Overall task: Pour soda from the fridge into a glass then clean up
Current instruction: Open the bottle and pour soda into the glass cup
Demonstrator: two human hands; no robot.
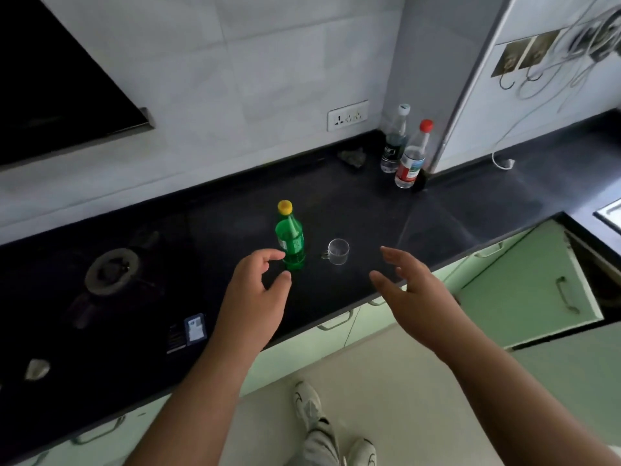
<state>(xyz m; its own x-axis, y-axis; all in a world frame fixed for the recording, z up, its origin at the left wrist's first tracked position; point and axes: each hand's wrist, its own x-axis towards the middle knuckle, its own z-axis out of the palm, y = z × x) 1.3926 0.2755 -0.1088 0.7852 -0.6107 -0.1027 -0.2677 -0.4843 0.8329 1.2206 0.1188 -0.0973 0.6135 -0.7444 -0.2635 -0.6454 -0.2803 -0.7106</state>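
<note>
A green soda bottle (291, 240) with a yellow cap stands upright on the black counter (363, 213). A small clear glass cup (338, 251) with a handle stands just to its right and looks empty. My left hand (255, 297) hovers just in front of the bottle's base, fingers and thumb curved in an open C shape, holding nothing. My right hand (411, 287) is spread open to the right of the glass, near the counter's front edge, touching nothing.
A gas burner (112, 270) sits on the counter at the left. Two plastic bottles (405, 153) stand in the back corner beside a wall socket (347, 115). A green cabinet door (527, 284) hangs open at the right. Cables dangle on the right wall.
</note>
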